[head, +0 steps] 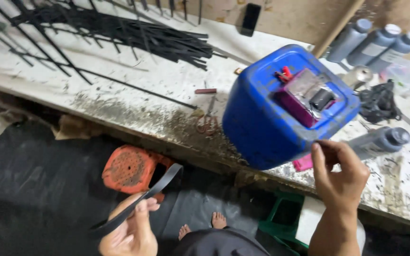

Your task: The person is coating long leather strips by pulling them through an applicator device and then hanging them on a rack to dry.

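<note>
Pinching a black strip between thumb and fingers, the left hand sits palm-up at seven o'clock, the strip running up toward one o'clock so its free end hangs clear of the orange stool. The right hand, at four o'clock, is raised with wrist bent, fingers curled narrow near the lower corner of the blue can; whether they grip anything I cannot tell. The can stands tilted on the tabletop edge, more strips piled at eleven o'clock.
</note>
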